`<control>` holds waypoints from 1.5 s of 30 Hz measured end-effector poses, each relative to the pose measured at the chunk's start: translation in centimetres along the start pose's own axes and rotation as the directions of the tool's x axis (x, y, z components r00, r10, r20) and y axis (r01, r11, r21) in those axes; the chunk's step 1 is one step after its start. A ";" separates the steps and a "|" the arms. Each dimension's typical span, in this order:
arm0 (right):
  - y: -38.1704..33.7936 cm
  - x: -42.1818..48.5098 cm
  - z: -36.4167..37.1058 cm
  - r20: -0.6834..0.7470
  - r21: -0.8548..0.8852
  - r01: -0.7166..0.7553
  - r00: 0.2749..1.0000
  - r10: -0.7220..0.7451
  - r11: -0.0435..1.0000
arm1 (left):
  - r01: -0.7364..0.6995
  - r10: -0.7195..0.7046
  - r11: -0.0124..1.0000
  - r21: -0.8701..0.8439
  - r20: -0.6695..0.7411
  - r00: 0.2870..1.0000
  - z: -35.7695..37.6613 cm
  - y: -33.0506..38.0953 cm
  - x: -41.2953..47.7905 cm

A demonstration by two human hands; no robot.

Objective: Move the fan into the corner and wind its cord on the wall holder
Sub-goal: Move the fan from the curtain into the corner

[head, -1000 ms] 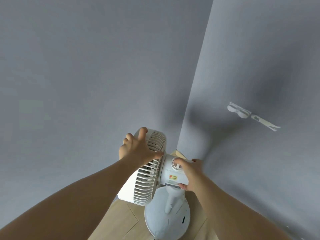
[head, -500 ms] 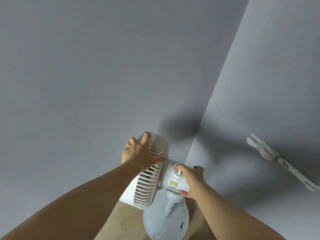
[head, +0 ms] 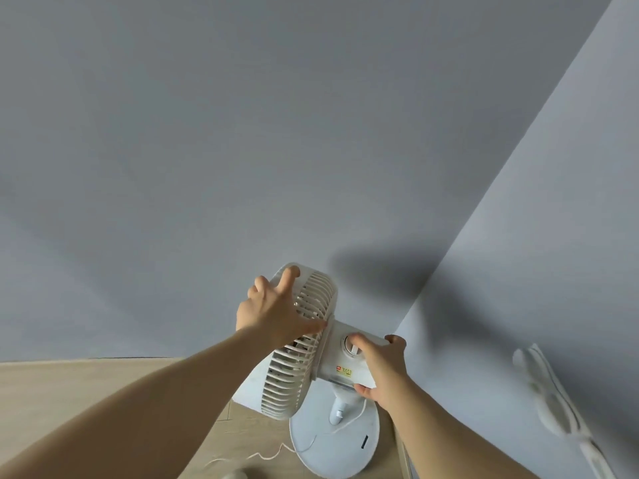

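Fan [head: 294,375] stands on its round base [head: 332,444] on the wooden floor [head: 69,385], close to the corner of two grey walls [head: 207,133]. At 8 o'clock from the base, its thin cord [head: 262,454] trails loose over the boards. The left hand [head: 276,312] grips the grille from 10 o'clock, fingers spread and hooked over the top rim. The right hand [head: 380,368], at 3 o'clock of the head, wraps the motor housing [head: 340,371], thumb by the knob [head: 349,347]. Further out at 3 o'clock, a blurred wall holder [head: 553,402] sits on the right-side wall.
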State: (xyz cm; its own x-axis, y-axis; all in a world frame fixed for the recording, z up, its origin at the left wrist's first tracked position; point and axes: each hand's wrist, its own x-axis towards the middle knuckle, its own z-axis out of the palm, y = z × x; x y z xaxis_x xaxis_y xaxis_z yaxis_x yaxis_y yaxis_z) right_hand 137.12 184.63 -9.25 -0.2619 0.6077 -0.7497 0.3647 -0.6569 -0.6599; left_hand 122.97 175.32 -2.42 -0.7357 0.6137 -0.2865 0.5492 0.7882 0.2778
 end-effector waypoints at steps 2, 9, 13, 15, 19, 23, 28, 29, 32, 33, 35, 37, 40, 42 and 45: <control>-0.3 1.2 -0.6 0.009 -0.048 0.006 1.000 -0.005 0.999 | 0.026 -0.026 0.999 -0.022 0.004 1.000 0.4 0.5 0.1; -2.0 4.1 -1.0 0.051 -0.122 0.017 0.999 -0.011 0.992 | 0.104 -0.104 0.994 -0.045 -0.008 0.995 1.3 1.6 1.2; -2.6 5.2 -1.3 0.085 -0.167 0.023 0.996 -0.009 0.986 | 0.127 -0.126 0.992 -0.027 0.020 0.992 1.9 1.8 1.7; -2.8 5.5 -1.4 0.082 -0.185 0.018 0.997 -0.002 0.983 | 0.127 -0.126 0.992 -0.020 0.039 0.991 2.1 1.9 2.0; -3.4 6.6 -1.9 0.066 -0.199 0.031 0.998 -0.018 0.980 | 0.125 -0.124 0.992 -0.021 0.052 0.991 2.3 2.6 3.0; -3.8 7.1 -2.4 0.064 -0.217 0.033 0.998 -0.019 0.976 | 0.118 -0.117 0.993 -0.009 0.102 0.988 2.5 3.2 3.6; -3.9 7.1 -2.6 0.092 -0.249 0.037 0.996 -0.015 0.968 | 0.135 -0.133 0.991 -0.008 0.109 0.985 2.5 3.1 3.4; -4.2 7.2 -2.5 0.093 -0.255 0.045 0.995 -0.021 0.966 | 0.136 -0.134 0.991 -0.012 0.096 0.986 2.5 3.1 3.3; -4.8 7.3 -2.5 0.095 -0.269 0.066 0.995 -0.041 0.961 | 0.147 -0.144 0.988 -0.040 0.072 0.987 2.5 3.2 3.2; -4.9 7.3 -2.4 0.093 -0.276 0.068 0.995 -0.044 0.959 | 0.147 -0.144 0.988 -0.042 0.068 0.987 2.5 3.3 3.2; -4.7 7.3 -2.5 0.091 -0.282 0.062 0.995 -0.037 0.958 | 0.144 -0.140 0.989 -0.036 0.083 0.987 2.8 3.3 3.2; -4.5 7.3 -2.5 0.096 -0.292 0.061 0.995 -0.034 0.955 | 0.146 -0.143 0.989 -0.026 0.100 0.985 3.2 3.2 3.3; -4.4 7.4 -2.8 0.104 -0.282 0.059 0.994 -0.031 0.958 | 0.134 -0.134 0.991 -0.002 0.098 0.986 3.7 3.3 3.5; -4.4 7.2 -2.8 0.114 -0.288 0.058 0.993 -0.026 0.956 | 0.125 -0.130 0.991 0.057 0.100 0.986 3.8 3.4 3.6; -4.5 7.0 -2.8 0.127 -0.323 0.057 0.992 -0.016 0.945 | 0.058 -0.074 0.977 0.203 0.072 0.995 4.2 3.3 3.9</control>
State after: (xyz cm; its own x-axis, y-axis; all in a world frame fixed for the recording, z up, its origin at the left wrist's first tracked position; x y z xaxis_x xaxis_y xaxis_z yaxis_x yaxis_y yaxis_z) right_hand 136.13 193.07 -11.36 -0.3793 0.5568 -0.7390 0.6182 -0.4417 -0.6501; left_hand 123.53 180.54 -6.45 -0.7441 0.5552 -0.3715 0.5744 0.8157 0.0685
